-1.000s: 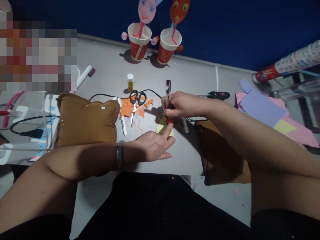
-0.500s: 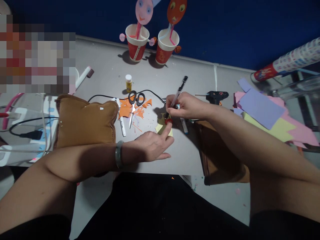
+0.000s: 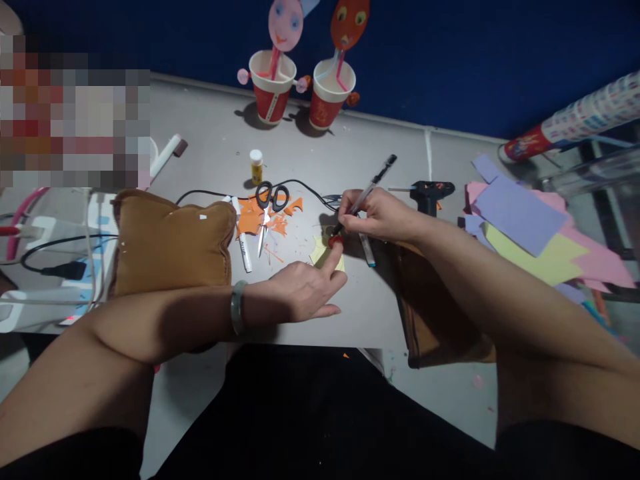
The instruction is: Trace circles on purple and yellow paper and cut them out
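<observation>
Basically cluttered around the work spot: a pink-faced cup [image 3: 271,103] and a red-faced cup [image 3: 326,112] stand upright at the back of the table [image 3: 210,133], well apart from the hands. Nearer, a small yellow bottle [image 3: 257,169] stands behind the scissors [image 3: 266,215], which lie over orange scraps [image 3: 249,223]. White marker [image 3: 245,252] lies alongside the scraps, next to the left cushion [image 3: 173,243]; the right cushion [image 3: 433,320] shows below the right forearm. Glue gun [image 3: 429,195] lies beyond the right wrist, paper sheets [image 3: 525,217] piled farther right, black cable [image 3: 213,193] running behind the scissors. Closest in the way: scissors and scraps just left of the yellow paper [image 3: 320,253], plus a second marker [image 3: 367,252] just right of it, partly covered by the right hand [image 3: 375,213]. Yellow paper is on the table, partly under the left hand [image 3: 307,290]. Small red piece [image 3: 333,241] is on it, at the left index fingertip. Left hand grips nothing, fingers loosely spread, index down on the red piece. Right hand pinches a pen [image 3: 373,185], tilted, tip down by the red piece; can't tell whether it touches.
</observation>
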Action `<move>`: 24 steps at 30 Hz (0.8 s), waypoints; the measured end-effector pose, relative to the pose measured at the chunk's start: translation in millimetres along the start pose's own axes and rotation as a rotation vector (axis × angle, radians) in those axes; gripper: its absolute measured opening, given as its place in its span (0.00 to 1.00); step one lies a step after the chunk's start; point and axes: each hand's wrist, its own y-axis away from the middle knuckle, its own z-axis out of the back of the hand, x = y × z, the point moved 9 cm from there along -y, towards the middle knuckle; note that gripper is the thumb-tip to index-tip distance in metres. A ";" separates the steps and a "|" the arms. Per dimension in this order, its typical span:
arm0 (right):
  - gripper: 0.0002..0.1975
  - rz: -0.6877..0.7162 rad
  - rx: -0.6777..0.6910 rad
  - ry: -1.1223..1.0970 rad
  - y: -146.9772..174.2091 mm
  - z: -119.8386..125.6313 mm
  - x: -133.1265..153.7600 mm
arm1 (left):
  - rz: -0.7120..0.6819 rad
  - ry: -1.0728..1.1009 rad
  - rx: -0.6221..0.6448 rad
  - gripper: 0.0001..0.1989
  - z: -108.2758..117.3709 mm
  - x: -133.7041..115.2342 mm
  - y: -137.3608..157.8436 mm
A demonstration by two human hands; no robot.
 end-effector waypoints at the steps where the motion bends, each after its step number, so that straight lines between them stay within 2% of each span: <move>1: 0.04 0.003 -0.015 -0.017 2.3 1.2 -0.4 | 0.001 -0.001 0.001 0.29 -0.4 0.2 0.0; 11: 0.06 -0.036 -0.251 -0.103 32.5 6.6 -11.7 | 0.016 0.052 -0.006 0.27 -1.7 2.8 0.9; 18: 0.07 -0.057 -0.426 -0.067 58.6 1.8 -20.1 | 0.085 0.031 -0.015 0.15 5.9 6.3 0.6; 24: 0.07 -0.067 -0.529 -0.031 76.5 -5.0 -19.2 | 0.163 0.061 -0.019 0.24 11.2 13.7 1.0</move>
